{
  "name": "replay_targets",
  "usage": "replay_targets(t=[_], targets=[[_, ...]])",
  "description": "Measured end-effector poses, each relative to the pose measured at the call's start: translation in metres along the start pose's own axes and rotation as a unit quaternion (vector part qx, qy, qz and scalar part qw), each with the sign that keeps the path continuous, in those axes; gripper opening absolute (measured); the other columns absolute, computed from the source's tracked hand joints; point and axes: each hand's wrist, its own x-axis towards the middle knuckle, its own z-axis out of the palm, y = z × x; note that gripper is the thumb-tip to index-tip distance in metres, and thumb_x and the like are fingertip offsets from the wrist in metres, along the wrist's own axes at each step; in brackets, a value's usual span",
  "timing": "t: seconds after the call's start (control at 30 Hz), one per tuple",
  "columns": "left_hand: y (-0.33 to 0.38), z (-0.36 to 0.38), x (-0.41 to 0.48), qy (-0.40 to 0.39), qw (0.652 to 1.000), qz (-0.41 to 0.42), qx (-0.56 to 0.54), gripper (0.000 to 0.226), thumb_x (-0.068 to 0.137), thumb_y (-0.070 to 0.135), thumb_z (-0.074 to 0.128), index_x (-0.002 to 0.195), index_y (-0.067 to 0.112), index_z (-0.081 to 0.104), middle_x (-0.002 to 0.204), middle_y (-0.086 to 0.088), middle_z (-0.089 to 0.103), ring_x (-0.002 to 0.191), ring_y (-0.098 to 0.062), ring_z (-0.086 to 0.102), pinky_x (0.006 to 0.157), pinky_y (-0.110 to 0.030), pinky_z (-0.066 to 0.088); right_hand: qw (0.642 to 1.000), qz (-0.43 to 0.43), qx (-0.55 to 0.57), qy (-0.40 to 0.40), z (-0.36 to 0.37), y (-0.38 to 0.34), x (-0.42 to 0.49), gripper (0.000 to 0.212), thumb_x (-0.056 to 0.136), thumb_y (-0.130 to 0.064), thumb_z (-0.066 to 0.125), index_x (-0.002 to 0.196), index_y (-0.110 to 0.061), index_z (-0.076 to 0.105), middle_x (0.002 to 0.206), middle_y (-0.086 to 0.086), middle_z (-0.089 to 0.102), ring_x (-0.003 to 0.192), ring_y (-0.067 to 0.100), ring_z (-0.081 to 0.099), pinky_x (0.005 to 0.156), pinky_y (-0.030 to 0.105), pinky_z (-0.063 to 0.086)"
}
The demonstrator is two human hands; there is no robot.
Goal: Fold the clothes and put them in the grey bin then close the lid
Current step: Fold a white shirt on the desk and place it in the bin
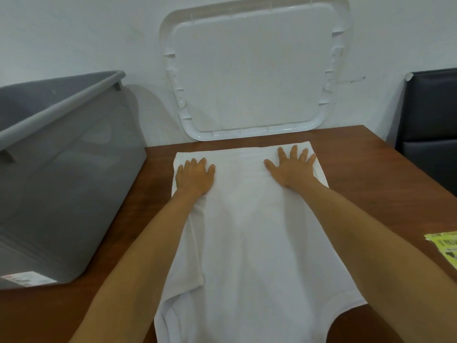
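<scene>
Bright, even, soft indoor light, broad grey shadow on the wall just right of the grey bin (61, 169) at upper left, faint sheen along the white lid (247, 70) rim, white garment (247, 231) nearly washed out with folds barely readable, slight overall softness, wide-angle stretching of the desk (371, 174) toward the lower corners

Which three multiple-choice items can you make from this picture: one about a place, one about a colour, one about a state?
1. Where is the white lid?
A. flat on the floor
B. leaning on the wall behind the table
C. on a chair

2. What colour is the garment under the hands?
A. white
B. black
C. red

3. How are the left hand and right hand?
A. flat on the garment
B. gripping the lid
C. raised as fists

Answers: 1 B, it stands upright against the wall; 2 A, the cloth is plainly white; 3 A, both palms lie on it.
</scene>
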Motion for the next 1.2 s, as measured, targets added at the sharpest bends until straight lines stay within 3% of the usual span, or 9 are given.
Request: replay_targets(t=[0.1, 0.17, 0.27, 0.4, 0.53, 0.63, 0.7, 0.83, 1.2], targets=[[0.016, -0.008, -0.024, 0.038, 0.998, 0.041, -0.008, 0.047, 0.106, 0.037, 0.028, 0.134, 0.014, 0.058, 0.126, -0.011, 0.064, 0.119, -0.032, 0.056, 0.108, -0.05, 0.042, 0.992, -0.007, 0.009, 0.128, -0.005, -0.003, -0.016, 0.066, 0.106, -0.052, 0.019, 0.15, -0.008, 0.044, 0.15, 0.023, 0.048, 0.141, 0.041, 0.04, 0.123, 0.058, 0.015], [0.03, -0.014, -0.043, 0.019, 0.999, 0.038, -0.035, 0.044, 0.107, 0.035, 0.03, 0.133, 0.013, 0.059, 0.125, -0.011, 0.064, 0.118, -0.032, 0.057, 0.105, -0.05, 0.045, 0.991, 0.021, 0.04, 0.127, -0.009, -0.007, -0.034, 0.056, 0.106, -0.044, 0.028, 0.129, -0.005, 0.061, 0.126, 0.019, 0.063, 0.126, 0.038, 0.053, 0.119, 0.056, 0.023], [0.052, -0.022, -0.075, -0.001, 0.998, 0.043, -0.041, 0.044, 0.106, 0.034, 0.033, 0.134, 0.012, 0.058, 0.127, -0.012, 0.063, 0.12, -0.033, 0.055, 0.107, -0.05, 0.043, 0.994, 0.047, 0.068, 0.071, -0.011, -0.017, -0.071, 0.045, 0.103, -0.038, 0.039, 0.125, -0.007, 0.062, 0.135, 0.021, 0.055, 0.133, 0.039, 0.045, 0.121, 0.054, 0.02], [0.077, -0.018, -0.121, -0.017, 0.998, 0.053, -0.033, 0.045, 0.106, 0.031, 0.033, 0.145, 0.015, 0.049, 0.14, -0.012, 0.055, 0.133, -0.034, 0.046, 0.114, -0.051, 0.034, 0.993, 0.021, 0.078, 0.087, -0.005, -0.028, -0.128, 0.036, 0.101, -0.031, 0.044, 0.121, -0.009, 0.063, 0.133, 0.017, 0.056, 0.129, 0.035, 0.047, 0.121, 0.051, 0.022], [0.09, -0.009, -0.166, -0.02, 0.998, 0.042, -0.044, 0.051, 0.108, 0.038, 0.028, 0.156, 0.021, 0.035, 0.161, -0.013, 0.035, 0.151, -0.037, 0.026, 0.123, -0.056, 0.018, 0.996, 0.023, 0.046, 0.079, -0.006, -0.034, -0.179, 0.041, 0.101, -0.03, 0.044, 0.135, -0.01, 0.058, 0.151, 0.017, 0.047, 0.143, 0.036, 0.038, 0.125, 0.051, 0.015], [0.094, -0.009, -0.193, -0.015, 0.998, 0.035, -0.055, 0.055, 0.109, 0.044, 0.023, 0.159, 0.024, 0.03, 0.166, -0.013, 0.027, 0.154, -0.036, 0.019, 0.124, -0.055, 0.012, 0.996, 0.023, 0.063, 0.063, -0.012, -0.04, -0.209, 0.04, 0.1, -0.034, 0.049, 0.132, -0.013, 0.059, 0.147, 0.015, 0.051, 0.141, 0.036, 0.04, 0.125, 0.053, 0.016], [0.093, -0.012, -0.206, -0.023, 0.998, 0.025, -0.06, 0.059, 0.108, 0.051, 0.021, 0.162, 0.027, 0.025, 0.169, -0.013, 0.018, 0.156, -0.036, 0.012, 0.125, -0.054, 0.008, 0.996, 0.023, 0.075, 0.044, -0.008, -0.034, -0.223, 0.052, 0.104, -0.044, 0.039, 0.144, -0.014, 0.05, 0.157, 0.018, 0.038, 0.148, 0.039, 0.029, 0.125, 0.056, 0.011], [0.079, -0.018, -0.226, -0.051, 0.997, 0.006, -0.06, 0.067, 0.105, 0.062, 0.017, 0.164, 0.031, 0.014, 0.172, -0.011, 0.005, 0.158, -0.036, 0.002, 0.126, -0.055, 0.001, 0.999, -0.004, 0.052, 0.005, 0.003, 0.004, -0.233, 0.074, 0.101, -0.068, 0.012, 0.163, -0.028, 0.01, 0.171, 0.013, 0.001, 0.156, 0.042, -0.005, 0.122, 0.062, -0.008], [-0.015, -0.047, -0.268, -0.072, 0.992, -0.101, 0.03, 0.065, 0.105, 0.061, 0.008, 0.163, 0.033, 0.015, 0.171, -0.012, 0.012, 0.157, -0.039, 0.007, 0.124, -0.06, -0.002, 0.999, -0.036, 0.014, -0.02, -0.008, 0.042, -0.243, 0.076, 0.099, -0.072, 0.007, 0.164, -0.033, 0.006, 0.172, 0.007, 0.0, 0.156, 0.041, -0.003, 0.123, 0.062, -0.003]])
